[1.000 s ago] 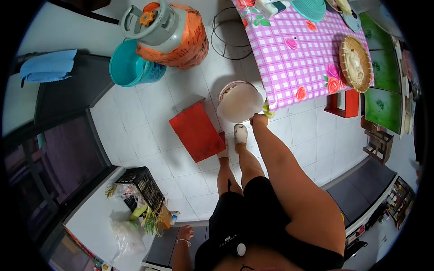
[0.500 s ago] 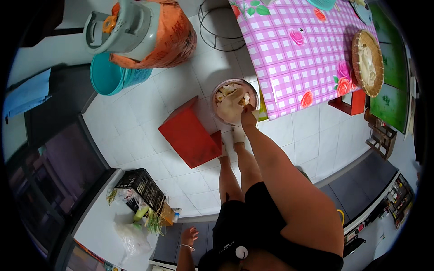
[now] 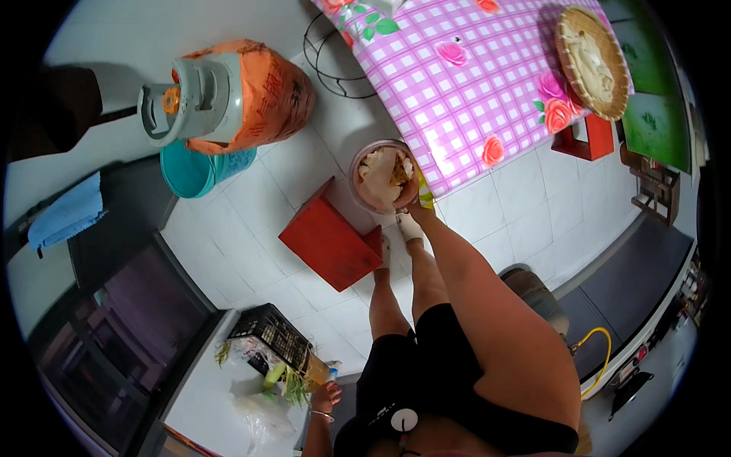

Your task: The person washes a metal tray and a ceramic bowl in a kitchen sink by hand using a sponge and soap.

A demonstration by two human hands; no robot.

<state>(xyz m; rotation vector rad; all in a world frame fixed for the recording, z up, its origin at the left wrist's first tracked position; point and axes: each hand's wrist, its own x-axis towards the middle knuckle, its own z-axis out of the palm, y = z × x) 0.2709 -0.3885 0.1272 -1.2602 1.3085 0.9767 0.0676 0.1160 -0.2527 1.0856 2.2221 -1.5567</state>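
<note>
Beside the near edge of the pink checked counter [image 3: 464, 91], my right hand [image 3: 415, 199] reaches out, fingers closed on the rim of a pink bowl [image 3: 365, 194] of scraps, held above the red stool [image 3: 329, 242]. Left hand [image 3: 327, 396] hangs low near the black crate [image 3: 268, 335], fingers loosely curled, holding nothing

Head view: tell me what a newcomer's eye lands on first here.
First, the person's right hand, stretched far down, gripping the rim of a round pink bowl of pale food scraps beside the pink checked tablecloth. Next, the orange gas cylinder with its grey valve guard at upper left, above a teal tub, and the red stool on the white tiles beside the person's feet. The left hand rests low by a black crate of greens.
</note>
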